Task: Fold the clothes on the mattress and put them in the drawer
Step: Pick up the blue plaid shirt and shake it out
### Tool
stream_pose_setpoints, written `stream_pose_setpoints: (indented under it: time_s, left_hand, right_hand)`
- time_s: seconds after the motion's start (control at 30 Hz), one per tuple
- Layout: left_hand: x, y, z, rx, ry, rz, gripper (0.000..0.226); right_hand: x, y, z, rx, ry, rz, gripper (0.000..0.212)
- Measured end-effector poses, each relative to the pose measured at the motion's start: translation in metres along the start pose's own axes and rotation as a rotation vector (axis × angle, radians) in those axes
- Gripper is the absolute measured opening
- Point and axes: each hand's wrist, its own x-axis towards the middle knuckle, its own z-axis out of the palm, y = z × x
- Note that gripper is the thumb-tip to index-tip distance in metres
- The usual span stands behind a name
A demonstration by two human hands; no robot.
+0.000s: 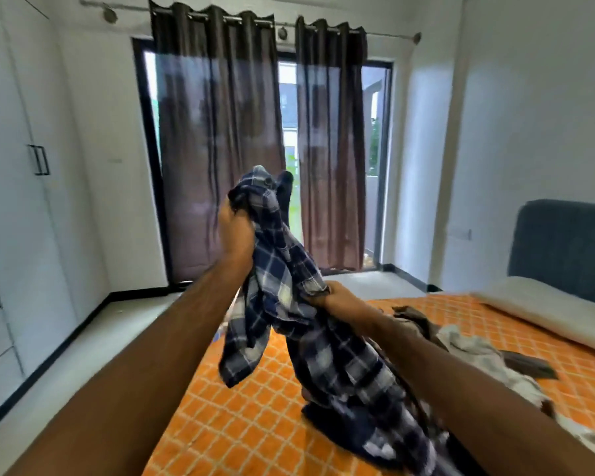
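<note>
A blue and white plaid shirt hangs bunched in the air over the mattress, which has an orange diamond-pattern cover. My left hand grips the shirt high up near its top. Lower and to the right, my right hand grips another part of the same shirt. The shirt's lower end trails down onto the mattress. A heap of other clothes, grey, white and brown, lies on the mattress to the right, partly hidden behind my right forearm.
A white pillow lies by the blue headboard at the right. White wardrobe doors and drawers line the left wall. Brown curtains cover a glass door ahead. Pale floor runs between the mattress and the wardrobe.
</note>
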Motion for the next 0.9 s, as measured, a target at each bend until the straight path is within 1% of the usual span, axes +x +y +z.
stream_pose_setpoints:
  time_s: [0.03,0.1,0.17,0.2,0.23,0.27,0.3,0.33,0.37,0.4,0.43,0.47,0.5,0.53,0.6,0.67,0.7,0.73,0.8,0.87,0.9]
  left_hand:
    - [0.012,-0.002,-0.014,0.012,0.038,0.019,0.023]
    - [0.026,-0.010,-0.048,0.137,0.110,-0.027,0.018]
    - [0.032,-0.030,-0.083,0.268,0.108,-0.132,0.030]
    - [0.030,-0.037,-0.096,0.359,0.096,-0.141,0.032]
    - [0.028,-0.048,-0.109,0.462,0.099,-0.131,0.029]
    - [0.026,-0.059,-0.120,0.588,0.099,-0.126,0.028]
    - [0.021,-0.068,-0.130,0.710,0.066,-0.109,0.029]
    - [0.014,-0.075,-0.140,0.837,-0.060,-0.130,0.030]
    - [0.000,-0.084,-0.152,0.950,-0.291,-0.138,0.030]
    - [-0.012,-0.090,-0.161,1.025,-0.588,-0.218,0.028]
    - [-0.029,-0.103,-0.173,1.067,-0.891,-0.341,0.026]
    - [-0.045,-0.118,-0.184,1.127,-1.149,-0.455,0.025]
    - [-0.057,-0.138,-0.193,1.198,-1.342,-0.544,0.027]
    - [-0.075,-0.158,-0.203,1.258,-1.448,-0.605,0.032]
    - [-0.097,-0.191,-0.214,1.310,-1.467,-0.579,0.033]
    - [-0.113,-0.215,-0.217,1.308,-1.429,-0.451,0.018]
    - [-0.122,-0.227,-0.215,1.309,-1.431,-0.385,0.011]
    - [-0.128,-0.238,-0.214,1.317,-1.434,-0.300,0.012]
    - [-0.146,-0.264,-0.209,1.414,-1.439,-0.214,0.035]
    - [-0.164,-0.284,-0.203,1.496,-1.471,-0.127,0.045]
    - [-0.172,-0.293,-0.197,1.504,-1.497,-0.085,0.049]
  right_hand:
    - [0.015,-0.012,-0.004,-0.048,0.080,-0.055,0.011]
    - [0.043,-0.041,-0.015,-0.160,0.251,-0.148,0.012]
    - [0.064,-0.067,-0.023,-0.248,0.315,-0.192,0.013]
    - [0.072,-0.078,-0.025,-0.292,0.307,-0.201,0.014]
    - [0.076,-0.085,-0.024,-0.350,0.272,-0.203,0.015]
    - [0.080,-0.088,-0.021,-0.434,0.208,-0.197,0.021]
    - [0.081,-0.085,-0.018,-0.533,0.098,-0.177,0.031]
    - [0.082,-0.077,-0.012,-0.660,-0.058,-0.119,0.043]
    - [0.076,-0.060,-0.002,-0.789,-0.244,-0.024,0.053]
    - [0.073,-0.039,0.005,-0.906,-0.401,0.086,0.059]
    - [0.063,-0.007,0.015,-0.968,-0.532,0.197,0.060]
    - [0.052,0.025,0.024,-0.984,-0.614,0.272,0.057]
    - [0.042,0.055,0.031,-0.955,-0.653,0.310,0.052]
    - [0.029,0.089,0.038,-0.892,-0.670,0.340,0.045]
    - [0.011,0.131,0.047,-0.874,-0.680,0.356,0.026]
    - [-0.003,0.157,0.054,-0.925,-0.671,0.311,0.021]
    - [-0.010,0.170,0.060,-0.948,-0.681,0.321,0.017]
    - [-0.012,0.183,0.064,-0.962,-0.677,0.320,0.015]
    - [-0.018,0.211,0.075,-0.968,-0.663,0.322,0.020]
    - [-0.025,0.233,0.085,-0.979,-0.645,0.317,0.025]
    - [-0.028,0.243,0.089,-0.979,-0.635,0.319,0.031]
